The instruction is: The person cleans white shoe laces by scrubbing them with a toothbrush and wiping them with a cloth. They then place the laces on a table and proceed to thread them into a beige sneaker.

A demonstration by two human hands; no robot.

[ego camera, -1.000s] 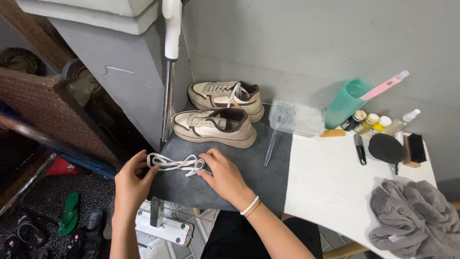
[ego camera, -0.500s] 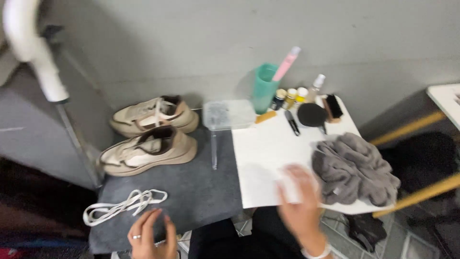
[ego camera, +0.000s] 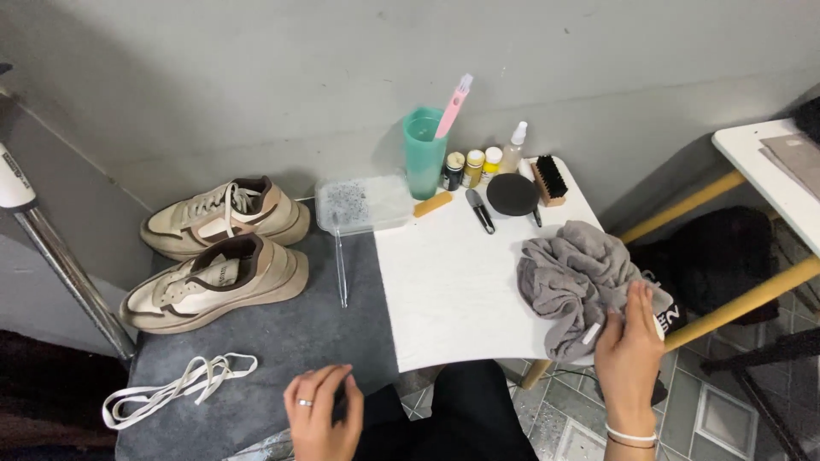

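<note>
Your left hand (ego camera: 320,414) is partly cut off by the bottom of the view, so its palm side is hidden (a ring shows on one finger); its fingers curl loosely at the near edge of the grey mat (ego camera: 282,341), holding nothing. The grey towel (ego camera: 576,277) lies crumpled at the right edge of the white board (ego camera: 453,282), its long axis running from the far edge toward the near right corner. Your right hand (ego camera: 628,341) rests flat on the towel's near end, fingers spread and pointing away from you. White laces (ego camera: 175,388) lie loose near the mat's near left corner.
</note>
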